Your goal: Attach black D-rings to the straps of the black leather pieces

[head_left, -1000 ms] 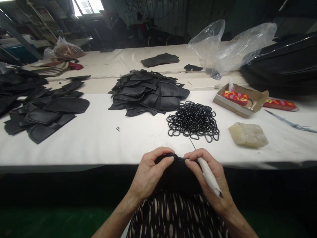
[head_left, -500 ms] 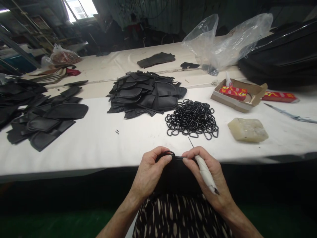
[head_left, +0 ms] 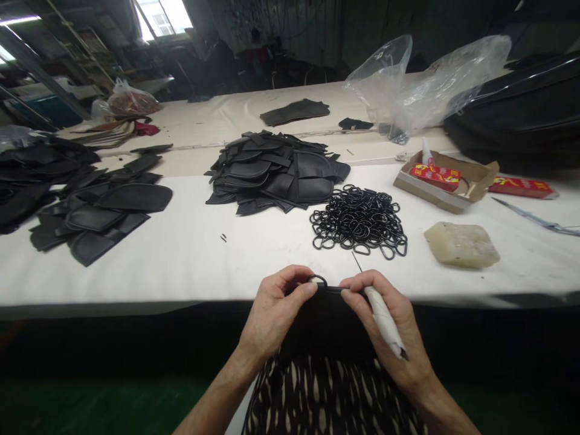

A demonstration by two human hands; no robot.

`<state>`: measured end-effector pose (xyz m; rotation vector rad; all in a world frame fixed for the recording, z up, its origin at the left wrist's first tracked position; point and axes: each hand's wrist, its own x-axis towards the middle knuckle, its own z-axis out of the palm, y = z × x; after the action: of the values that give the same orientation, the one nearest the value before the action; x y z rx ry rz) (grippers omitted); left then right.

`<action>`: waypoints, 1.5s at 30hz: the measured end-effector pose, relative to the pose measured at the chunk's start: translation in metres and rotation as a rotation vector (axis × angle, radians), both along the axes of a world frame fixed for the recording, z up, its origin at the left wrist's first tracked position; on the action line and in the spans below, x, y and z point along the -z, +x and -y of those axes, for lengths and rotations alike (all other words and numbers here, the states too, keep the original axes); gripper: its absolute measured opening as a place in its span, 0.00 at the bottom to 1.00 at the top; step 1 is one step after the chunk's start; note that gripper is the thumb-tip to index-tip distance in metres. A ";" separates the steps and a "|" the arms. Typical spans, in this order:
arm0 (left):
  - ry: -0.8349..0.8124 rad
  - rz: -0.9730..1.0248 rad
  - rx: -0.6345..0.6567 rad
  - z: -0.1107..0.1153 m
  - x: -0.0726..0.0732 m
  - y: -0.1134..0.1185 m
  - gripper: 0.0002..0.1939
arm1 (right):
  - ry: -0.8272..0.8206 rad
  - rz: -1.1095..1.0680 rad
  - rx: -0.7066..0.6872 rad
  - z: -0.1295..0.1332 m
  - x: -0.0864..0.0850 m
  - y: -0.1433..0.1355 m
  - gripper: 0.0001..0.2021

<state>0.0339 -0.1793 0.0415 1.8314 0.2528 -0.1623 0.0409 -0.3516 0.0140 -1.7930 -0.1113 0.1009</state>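
Note:
Between thumb and fingers, my left hand (head_left: 281,305) pinches a black D-ring (head_left: 321,280) at the table's front edge. A narrow black strap (head_left: 334,290) runs from the ring to my right hand (head_left: 385,311), whose thumb and forefinger grip its other end. Tucked in the same right hand is an awl (head_left: 385,323) with a pale wrapped handle, its thin metal point sticking up past the forefinger. Just beyond my hands lies a heap of black D-rings (head_left: 357,223). Parts of the strap are hidden by my fingers.
Black leather pieces are piled at the centre (head_left: 272,172) and left (head_left: 104,211). On the right are a yellowish block (head_left: 462,244), a cardboard box (head_left: 432,196) with red packets, and scissors (head_left: 534,217). Clear plastic bags (head_left: 426,90) lie farther back.
The view has shifted slightly, so the table things appear farther right. My hands keep the same grip; slightly more of the D-ring shows above my left fingers.

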 end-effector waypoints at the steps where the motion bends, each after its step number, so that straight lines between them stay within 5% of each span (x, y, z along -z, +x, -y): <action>1: 0.103 0.086 -0.055 0.000 0.000 -0.003 0.08 | 0.014 0.000 0.022 0.001 0.000 0.001 0.05; 6: 0.447 0.459 -0.184 0.003 0.006 -0.021 0.07 | 0.152 -0.066 0.111 0.005 0.000 0.007 0.07; 11: 0.476 0.424 -0.146 0.003 0.007 -0.018 0.08 | 0.205 -0.143 0.055 0.002 -0.003 0.009 0.09; 18: 0.222 0.039 -0.083 -0.003 -0.009 -0.014 0.09 | 0.146 -0.159 -0.044 0.000 -0.010 0.005 0.09; 30: -0.455 -0.192 -0.032 -0.010 0.009 -0.007 0.16 | 0.120 -0.187 -0.157 -0.008 -0.016 0.009 0.08; 45: -0.564 -0.169 -0.124 -0.006 0.014 -0.009 0.17 | 0.111 -0.171 -0.178 -0.010 -0.010 0.009 0.08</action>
<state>0.0249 -0.1732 0.0276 1.2401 0.3946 -0.2723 0.0494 -0.3420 0.0245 -1.6535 -0.1505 0.3681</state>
